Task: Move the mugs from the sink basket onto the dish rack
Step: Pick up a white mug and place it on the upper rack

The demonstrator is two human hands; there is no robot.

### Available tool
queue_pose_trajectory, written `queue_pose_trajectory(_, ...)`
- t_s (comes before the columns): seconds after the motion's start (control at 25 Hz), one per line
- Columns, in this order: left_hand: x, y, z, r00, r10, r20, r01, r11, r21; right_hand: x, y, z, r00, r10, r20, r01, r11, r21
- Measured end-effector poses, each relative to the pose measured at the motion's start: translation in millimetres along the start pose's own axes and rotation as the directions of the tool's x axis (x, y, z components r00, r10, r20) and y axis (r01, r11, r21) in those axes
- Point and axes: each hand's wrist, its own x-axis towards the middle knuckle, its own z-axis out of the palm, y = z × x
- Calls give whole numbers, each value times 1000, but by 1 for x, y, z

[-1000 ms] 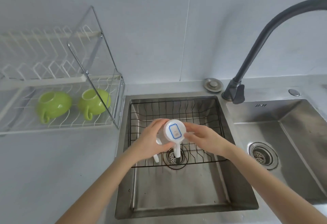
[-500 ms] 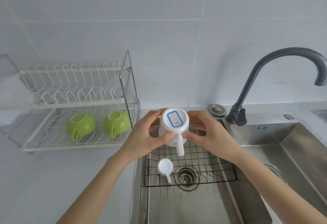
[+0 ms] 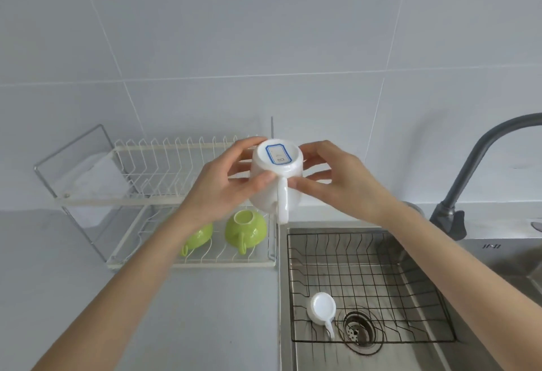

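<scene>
White and upside down, the big mug (image 3: 274, 178) is up in the air by the dish rack (image 3: 164, 203). The left hand (image 3: 223, 185) and right hand (image 3: 337, 180) press its sides. It looks hard, smooth and easy to break, so the sides are a good hold. Two green mugs (image 3: 245, 231) sit in the rack. One small white mug (image 3: 321, 309) lies in the sink basket (image 3: 381, 276).

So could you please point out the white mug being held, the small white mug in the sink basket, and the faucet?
white mug (image 3: 277, 171), head view, upturned base.
small white mug (image 3: 322, 306), head view, base.
faucet (image 3: 475, 159), head view, curved neck.
</scene>
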Motion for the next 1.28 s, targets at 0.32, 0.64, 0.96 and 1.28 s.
queue_pose_trajectory(0.32,47,-17,-76,1000,12,-15,-12,999,31,92,-44,15,989,-42,142,84,951,-299)
queue_pose_trajectory(0.64,98,-80,-97,995,-84,60,76,990,119,168,-19,50,931,131,340,93,817,-569)
queue_pose_trajectory(0.96,108,-121,-83,953,-252,167,225,961,163,193,-2,76,824,348,447,120,664,-738)
queue_pose_trajectory(1.28,110,-134,-81,921,-316,227,263,936,235,195,10,91,813,377,444,92,669,-737)
